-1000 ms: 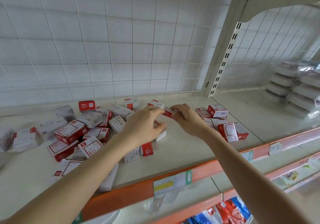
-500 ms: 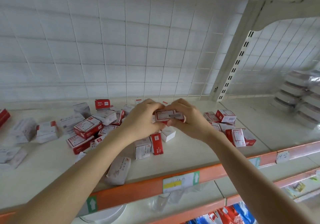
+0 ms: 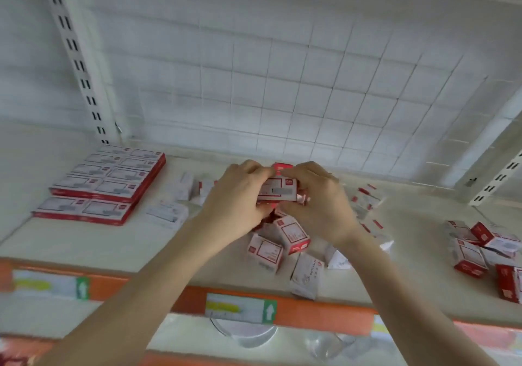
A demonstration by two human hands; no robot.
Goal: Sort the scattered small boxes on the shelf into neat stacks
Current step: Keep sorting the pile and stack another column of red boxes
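Observation:
A small red-and-white box (image 3: pixel 278 189) is held between both hands above the middle of the shelf (image 3: pixel 93 244); more boxes seem pressed under it, partly hidden by fingers. My left hand (image 3: pixel 236 199) grips its left end and my right hand (image 3: pixel 319 200) its right end. Loose boxes (image 3: pixel 278 241) lie scattered just below the hands. Another scattered group (image 3: pixel 480 248) sits at the right. At the back left, a neat block of stacked boxes (image 3: pixel 108 182) lies flat in rows.
An orange price rail (image 3: pixel 310 313) with label tags runs along the shelf's front edge. A white wire grid (image 3: pixel 282 83) backs the shelf, with slotted uprights (image 3: pixel 79 66) at the left and far right. A lower shelf holds clear glassware (image 3: pixel 245 334).
The view has swung left, bringing the neat stacked block into sight. Both hands have lifted the box and hold it together; a second ago they were reaching among the scattered boxes.

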